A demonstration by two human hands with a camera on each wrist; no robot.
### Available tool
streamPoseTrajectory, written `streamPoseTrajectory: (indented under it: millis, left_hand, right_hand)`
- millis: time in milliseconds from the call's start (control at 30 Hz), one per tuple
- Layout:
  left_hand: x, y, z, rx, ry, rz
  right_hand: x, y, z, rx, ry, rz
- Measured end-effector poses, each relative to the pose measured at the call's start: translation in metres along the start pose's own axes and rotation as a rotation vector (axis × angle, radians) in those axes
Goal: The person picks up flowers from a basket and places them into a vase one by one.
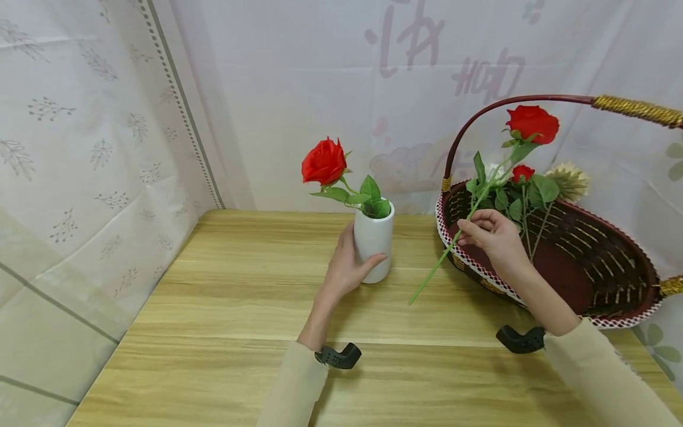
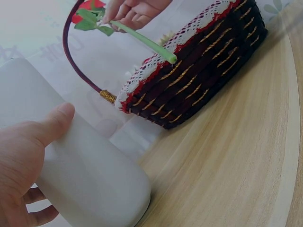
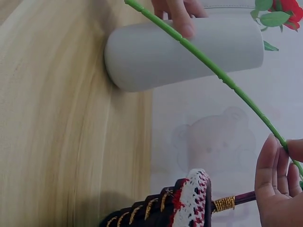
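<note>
My left hand (image 1: pixel 344 264) grips a white vase (image 1: pixel 375 243) that stands upright on the table, thumb across its front. In the vase is a red rose (image 1: pixel 324 162) with green leaves, its bloom leaning left. Between thumb and fingers, my right hand (image 1: pixel 493 237) pinches the green stem (image 3: pixel 208 62) of a second red rose (image 1: pixel 532 124). That stem slants, bloom up at the right and cut end down at the left, in front of the basket's left rim. In the left wrist view the stem's cut end (image 2: pixel 171 58) points toward the camera.
A dark woven basket (image 1: pixel 603 261) with lace trim and a tall arched handle (image 1: pixel 512 99) stands at the right. Inside lie a small red rose (image 1: pixel 523 172), a white flower (image 1: pixel 496 171) and a cream bloom (image 1: pixel 568 181). Printed curtains (image 1: pixel 299 77) hang behind the wooden table (image 1: pixel 240 308).
</note>
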State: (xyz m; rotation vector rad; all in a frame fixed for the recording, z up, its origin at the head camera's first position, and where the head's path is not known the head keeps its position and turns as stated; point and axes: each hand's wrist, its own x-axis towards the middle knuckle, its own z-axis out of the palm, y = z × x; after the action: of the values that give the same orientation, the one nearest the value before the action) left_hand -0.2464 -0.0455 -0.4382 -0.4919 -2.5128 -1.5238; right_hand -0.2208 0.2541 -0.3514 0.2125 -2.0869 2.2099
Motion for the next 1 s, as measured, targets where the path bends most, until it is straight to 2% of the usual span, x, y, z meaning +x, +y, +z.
streamPoseTrajectory:
  millis: [400, 1000]
  left_hand:
    - [0.0, 0.0, 0.001, 0.004, 0.002, -0.001]
    - [0.001, -0.002, 0.001, 0.01, 0.0, 0.004]
  right_hand:
    - [-0.002, 0.003, 0.009, -0.056, -0.085, -0.037]
    - [0.011, -0.018, 0.035, -0.109, -0.169, -0.127]
